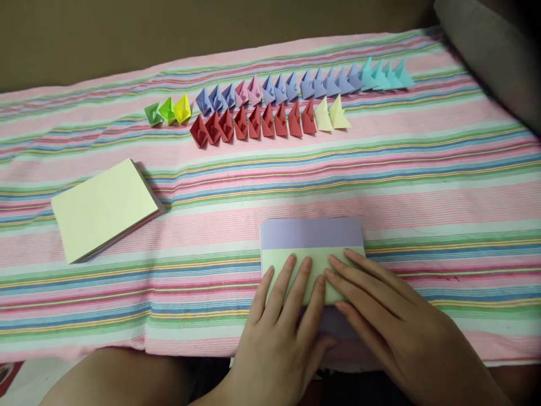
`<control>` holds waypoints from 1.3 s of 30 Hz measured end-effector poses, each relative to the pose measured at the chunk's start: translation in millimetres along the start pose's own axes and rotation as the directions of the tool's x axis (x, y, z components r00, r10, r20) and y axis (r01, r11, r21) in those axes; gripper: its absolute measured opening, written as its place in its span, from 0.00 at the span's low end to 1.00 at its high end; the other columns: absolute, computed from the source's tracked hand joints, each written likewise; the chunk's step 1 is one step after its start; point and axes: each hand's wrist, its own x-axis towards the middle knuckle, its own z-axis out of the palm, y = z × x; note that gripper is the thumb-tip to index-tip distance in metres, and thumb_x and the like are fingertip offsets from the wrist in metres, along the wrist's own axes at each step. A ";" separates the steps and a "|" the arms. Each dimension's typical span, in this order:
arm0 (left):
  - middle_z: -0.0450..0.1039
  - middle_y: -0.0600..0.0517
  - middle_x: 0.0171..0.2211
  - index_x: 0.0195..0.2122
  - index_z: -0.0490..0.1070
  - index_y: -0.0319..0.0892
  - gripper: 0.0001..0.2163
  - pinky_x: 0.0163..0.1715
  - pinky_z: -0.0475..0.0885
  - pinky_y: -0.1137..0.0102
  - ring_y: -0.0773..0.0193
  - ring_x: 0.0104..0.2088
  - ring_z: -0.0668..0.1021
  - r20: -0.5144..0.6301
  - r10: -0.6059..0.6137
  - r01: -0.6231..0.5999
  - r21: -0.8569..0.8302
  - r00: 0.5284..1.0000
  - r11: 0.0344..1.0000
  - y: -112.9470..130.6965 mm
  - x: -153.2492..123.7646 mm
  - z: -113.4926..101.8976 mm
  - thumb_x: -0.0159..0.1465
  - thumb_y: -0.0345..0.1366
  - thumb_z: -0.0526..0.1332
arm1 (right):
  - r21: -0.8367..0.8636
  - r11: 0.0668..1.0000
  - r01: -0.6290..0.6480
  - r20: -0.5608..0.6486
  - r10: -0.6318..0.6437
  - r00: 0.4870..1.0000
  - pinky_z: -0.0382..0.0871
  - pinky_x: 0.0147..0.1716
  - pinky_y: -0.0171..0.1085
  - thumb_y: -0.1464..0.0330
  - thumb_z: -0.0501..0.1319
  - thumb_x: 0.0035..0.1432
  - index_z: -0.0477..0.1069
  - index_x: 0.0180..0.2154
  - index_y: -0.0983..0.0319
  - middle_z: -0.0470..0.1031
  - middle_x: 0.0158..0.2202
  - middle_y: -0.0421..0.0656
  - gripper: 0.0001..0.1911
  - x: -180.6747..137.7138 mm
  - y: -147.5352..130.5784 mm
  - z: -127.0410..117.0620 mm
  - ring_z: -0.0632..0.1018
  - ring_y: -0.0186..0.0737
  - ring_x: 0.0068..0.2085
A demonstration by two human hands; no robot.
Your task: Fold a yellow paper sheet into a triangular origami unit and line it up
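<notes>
A pale yellow-green paper strip (319,256), apparently folded, lies across a lavender paper stack (311,232) near the front of the cloth. My left hand (281,330) rests flat on the strip's left part, fingers spread. From the right, my right hand (406,321) reaches over the same strip with its fingers stretched out and the tips close to those of my left hand. Neither hand grips anything. The lower part of the strip and stack is partly hidden under my fingers.
A second paper stack (103,208), pale yellow on top, sits tilted at the left. Small folded paper boats stand in rows farther back: red ones (254,123), lavender ones (306,84), turquoise ones (379,75) and a few green and yellow. A striped cloth (203,225) lies beneath everything.
</notes>
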 end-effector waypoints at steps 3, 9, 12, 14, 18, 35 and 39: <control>0.55 0.44 0.65 0.63 0.58 0.38 0.25 0.59 0.57 0.55 0.48 0.65 0.57 -0.002 -0.005 0.005 0.003 1.000 1.000 0.7 -0.8 1.0 0.68 0.47 0.48 | -0.017 1.000 0.006 -0.016 -0.007 1.000 0.74 0.49 0.48 0.75 0.53 0.64 0.72 0.49 0.72 0.75 0.51 0.51 0.15 1.1 0.1 0.4 0.72 0.52 0.55; 0.54 0.44 0.65 0.63 0.56 0.37 0.26 0.60 0.57 0.55 0.48 0.65 0.57 0.004 0.000 0.000 0.009 1.000 1.000 -0.4 -1.3 2.8 0.68 0.47 0.48 | -0.051 0.998 0.024 -0.010 -0.025 1.000 0.75 0.49 0.48 0.75 0.53 0.64 0.72 0.49 0.72 0.74 0.52 0.51 0.15 1.1 -0.6 0.4 0.72 0.53 0.55; 0.54 0.44 0.65 0.64 0.56 0.37 0.26 0.60 0.57 0.55 0.48 0.65 0.57 0.001 0.001 -0.001 0.019 1.000 1.000 -0.5 -1.7 2.9 0.68 0.47 0.48 | -0.065 0.997 0.035 -0.007 -0.036 0.999 0.75 0.48 0.48 0.75 0.53 0.64 0.72 0.50 0.72 0.74 0.52 0.52 0.15 0.3 -0.8 0.3 0.72 0.54 0.55; 0.54 0.44 0.65 0.64 0.56 0.37 0.26 0.60 0.57 0.55 0.48 0.65 0.57 -0.001 0.003 -0.003 0.026 1.000 1.000 -0.3 -2.1 3.1 0.69 0.47 0.48 | -0.073 0.997 0.039 -0.011 -0.040 0.999 0.75 0.48 0.48 0.75 0.53 0.64 0.72 0.50 0.71 0.73 0.53 0.52 0.15 -0.1 -1.2 0.3 0.72 0.54 0.55; 0.54 0.44 0.65 0.63 0.56 0.37 0.26 0.60 0.57 0.55 0.48 0.65 0.57 -0.007 0.005 -0.005 0.032 1.000 0.999 -0.1 -1.8 3.8 0.69 0.47 0.48 | -0.077 0.996 0.037 -0.016 -0.038 0.999 0.75 0.49 0.48 0.75 0.54 0.64 0.73 0.49 0.71 0.73 0.53 0.52 0.15 -0.6 -2.0 0.3 0.72 0.54 0.55; 0.54 0.44 0.65 0.63 0.57 0.37 0.26 0.59 0.58 0.55 0.48 0.65 0.57 -0.016 0.004 -0.004 0.037 1.000 0.999 0.6 -1.7 3.3 0.69 0.47 0.48 | -0.091 0.995 0.026 -0.008 -0.027 1.000 0.74 0.50 0.48 0.75 0.53 0.64 0.72 0.50 0.70 0.72 0.54 0.51 0.15 -2.5 -2.9 1.1 0.71 0.53 0.57; 0.54 0.45 0.65 0.63 0.57 0.37 0.26 0.59 0.58 0.55 0.48 0.65 0.57 -0.013 0.003 -0.003 0.035 1.000 0.999 0.9 -1.6 3.6 0.69 0.47 0.48 | -0.080 0.996 0.026 -0.006 -0.027 1.000 0.74 0.49 0.49 0.75 0.53 0.64 0.72 0.50 0.71 0.72 0.54 0.52 0.15 -2.5 -3.2 1.2 0.71 0.54 0.57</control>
